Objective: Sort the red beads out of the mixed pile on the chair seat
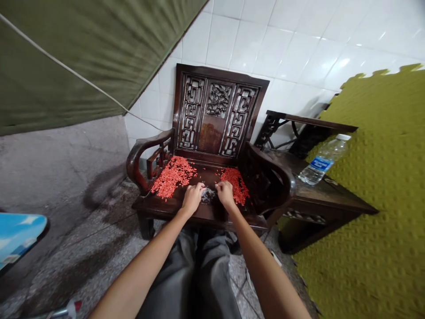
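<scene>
Over the seat of a dark carved wooden chair [186, 207], my left hand [192, 198] is closed in a pinch. A hint of red shows at its fingertips, too small to name. Across from it my right hand [226, 194] is also pinched, and whatever it may hold is hidden. Small whitish bits [207, 196] lie scattered on the seat between my hands. A wide pile of small red pieces [172, 176] spreads to the left of my left hand. Beside my right hand lies another red pile [239, 188]. A few loose red pieces dot the wood between the piles.
Curved armrests [134, 161] flank the seat, and the carved backrest [212, 119] stands against white wall tiles. To the right, a plastic water bottle [323, 161] stands on a dark wooden side table [335, 197]. A yellow-green foam mat [375, 177] is beyond it.
</scene>
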The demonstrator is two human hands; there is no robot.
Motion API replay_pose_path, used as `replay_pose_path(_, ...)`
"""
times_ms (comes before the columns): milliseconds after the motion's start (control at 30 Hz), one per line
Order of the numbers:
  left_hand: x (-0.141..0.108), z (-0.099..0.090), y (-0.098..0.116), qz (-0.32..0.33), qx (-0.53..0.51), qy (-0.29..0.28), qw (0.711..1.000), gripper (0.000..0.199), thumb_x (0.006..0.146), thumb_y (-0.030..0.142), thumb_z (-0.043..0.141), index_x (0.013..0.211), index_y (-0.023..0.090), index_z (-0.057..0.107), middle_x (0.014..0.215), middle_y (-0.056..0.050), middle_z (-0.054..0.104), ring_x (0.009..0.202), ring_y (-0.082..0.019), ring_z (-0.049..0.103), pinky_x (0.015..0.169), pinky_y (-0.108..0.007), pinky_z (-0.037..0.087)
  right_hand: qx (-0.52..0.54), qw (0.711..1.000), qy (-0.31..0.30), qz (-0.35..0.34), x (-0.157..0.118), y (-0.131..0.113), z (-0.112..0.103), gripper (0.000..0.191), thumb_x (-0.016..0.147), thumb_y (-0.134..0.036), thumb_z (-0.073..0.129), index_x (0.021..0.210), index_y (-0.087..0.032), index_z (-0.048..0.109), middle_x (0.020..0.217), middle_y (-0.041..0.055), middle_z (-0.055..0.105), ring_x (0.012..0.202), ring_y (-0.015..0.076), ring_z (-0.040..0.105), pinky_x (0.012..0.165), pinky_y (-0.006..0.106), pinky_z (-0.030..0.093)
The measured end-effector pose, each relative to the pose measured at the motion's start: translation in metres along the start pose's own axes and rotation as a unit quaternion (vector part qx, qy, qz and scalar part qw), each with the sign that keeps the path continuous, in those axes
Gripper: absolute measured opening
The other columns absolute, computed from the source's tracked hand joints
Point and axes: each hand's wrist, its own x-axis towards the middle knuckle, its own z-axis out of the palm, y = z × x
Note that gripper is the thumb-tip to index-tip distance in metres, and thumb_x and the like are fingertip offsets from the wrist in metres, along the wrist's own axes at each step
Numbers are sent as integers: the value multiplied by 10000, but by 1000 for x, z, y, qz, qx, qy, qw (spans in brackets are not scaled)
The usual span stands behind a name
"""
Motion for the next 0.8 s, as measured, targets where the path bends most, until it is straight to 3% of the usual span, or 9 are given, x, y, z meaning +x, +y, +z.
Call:
replay_pose_path(100, 0, 6, 10, 5, -29, -8, 1000, 157, 1024, 268, 573, 1157, 235, 650, 1051, -52, 780, 947, -210, 721, 902, -350, 496, 81, 996, 36, 13, -8, -1, 3, 401, 1042, -378, 340, 1086, -190, 692, 1200, 155, 700, 1198, 312, 573, 1043, 416, 417)
replay_pose_path(267, -2, 17, 24, 4, -75, -14, 997, 218, 1020, 257, 579, 1212, 237, 680, 1125, -56, 774, 996, -212, 725, 937, -348, 506, 230, 973, 35, -14, -20, -5, 9, 393, 1003, -460, 378, 932, -204, 667, 957, 97, 738, 916, 249, 657, 835, 304, 482)
replay_pose_path(433, 0, 27, 22, -14, -125, -10, 992, 297, 1025, 251, 552, 1290, 198, 674, 1171, -98, 762, 1060, -239, 716, 976, -373, 512, 346, 938, 22, -20, -28, -6, 10, 357, 892, -499, 482, 742, -200, 605, 724, 47, 664, 689, 194, 596, 685, 282, 460)
replay_pose_path(533, 0, 28, 20, -20, -163, -4, 986, 277, 1023, 229, 534, 1232, 200, 713, 1158, -90, 765, 1057, -227, 713, 978, -353, 520, 405, 914, 9, -17, -31, -5, 8, 362, 841, -529, 540, 707, -198, 602, 625, 13, 603, 615, 167, 553, 629, 269, 444)
replay_pose_path(800, -12, 18, 30, -49, -238, 23, 970, 230, 1016, 226, 518, 1101, 213, 731, 1092, -59, 765, 1001, -185, 710, 922, -288, 538, 517, 855, -37, 21, -45, -14, 11, 450, 797, -620, 623, 753, -173, 632, 596, -4, 590, 490, 111, 446, 470, 221, 310)
